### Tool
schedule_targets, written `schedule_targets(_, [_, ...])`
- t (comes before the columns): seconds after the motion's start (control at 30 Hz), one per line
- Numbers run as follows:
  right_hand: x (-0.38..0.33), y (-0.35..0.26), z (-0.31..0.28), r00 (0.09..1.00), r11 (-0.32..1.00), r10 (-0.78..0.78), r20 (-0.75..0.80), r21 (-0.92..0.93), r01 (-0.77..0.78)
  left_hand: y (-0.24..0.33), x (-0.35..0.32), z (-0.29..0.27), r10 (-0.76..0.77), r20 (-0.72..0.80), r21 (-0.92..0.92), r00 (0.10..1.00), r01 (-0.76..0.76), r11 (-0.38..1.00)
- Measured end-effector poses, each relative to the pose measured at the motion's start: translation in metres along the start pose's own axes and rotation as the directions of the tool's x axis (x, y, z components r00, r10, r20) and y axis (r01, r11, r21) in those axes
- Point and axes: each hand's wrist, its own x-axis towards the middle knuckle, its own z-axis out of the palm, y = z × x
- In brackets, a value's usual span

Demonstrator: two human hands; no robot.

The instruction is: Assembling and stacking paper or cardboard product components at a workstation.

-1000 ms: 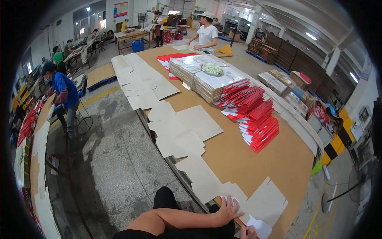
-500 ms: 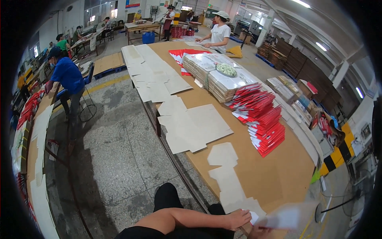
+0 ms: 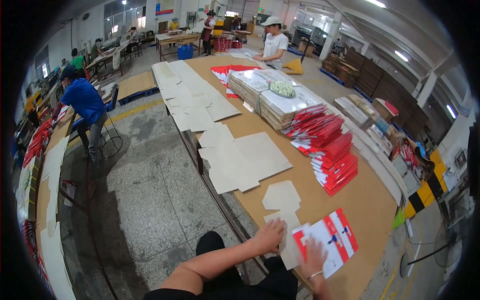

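My left hand [image 3: 270, 236] lies on a strip of grey paperboard [image 3: 289, 250] at the near edge of the table, fingers stretched over it. Just to its right, my right hand [image 3: 314, 257] rests on a red and white printed carton piece [image 3: 334, 239]. Its fingers look spread and flat, slightly blurred by motion. The carton piece lies printed side up, its left edge close to the paperboard strip. Beyond my hands is another grey board piece [image 3: 281, 195], and farther off a fanned pile of red and white folded cartons [image 3: 332, 160].
A strapped stack of printed boards [image 3: 270, 97] stands on the long brown table [image 3: 370, 225]. Larger grey die-cut sheets [image 3: 245, 157] overlap its left edge. A person in white [image 3: 274, 47] works at the far end; a person in blue [image 3: 86, 97] works at the left table.
The right hand has moved up from the lower edge, and the red and white carton piece now lies printed side up beneath it. My left hand has shifted up and left along the grey paperboard.
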Motion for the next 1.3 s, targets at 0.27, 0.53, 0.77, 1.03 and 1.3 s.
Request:
schedule_targets(0.27, [-0.035, -0.021, -0.01, 0.999, 0.997, -0.039, 0.037, 0.068, 0.036, -0.02, -0.031, 0.006, 0.227, 0.02, 0.025, 0.974, -0.227, 0.974])
schedule_targets(0.53, [-0.041, -0.016, -0.013, 1.0, 0.991, -0.03, -0.002, 0.133, 0.03, -0.015, -0.019, 0.021, 0.227, -0.067, -0.023, 0.972, -0.229, 0.973])
schedule_targets(0.77, [-0.05, -0.014, -0.019, 0.996, 0.975, -0.066, -0.063, 0.208, 0.078, -0.012, -0.026, 0.018, 0.318, -0.118, 0.057, 0.941, -0.313, 0.948])
schedule_targets(1.03, [-0.056, 0.004, -0.025, 0.986, 0.966, -0.146, -0.081, 0.204, 0.16, 0.006, 0.004, -0.029, 0.296, 0.348, -0.111, 0.89, -0.274, 0.955])
schedule_targets(1.3, [-0.062, 0.044, -0.022, 0.709, 0.846, -0.126, -0.693, 0.299, 0.442, 0.01, 0.121, -0.011, 0.333, 0.71, -0.084, 0.621, -0.395, 0.915])
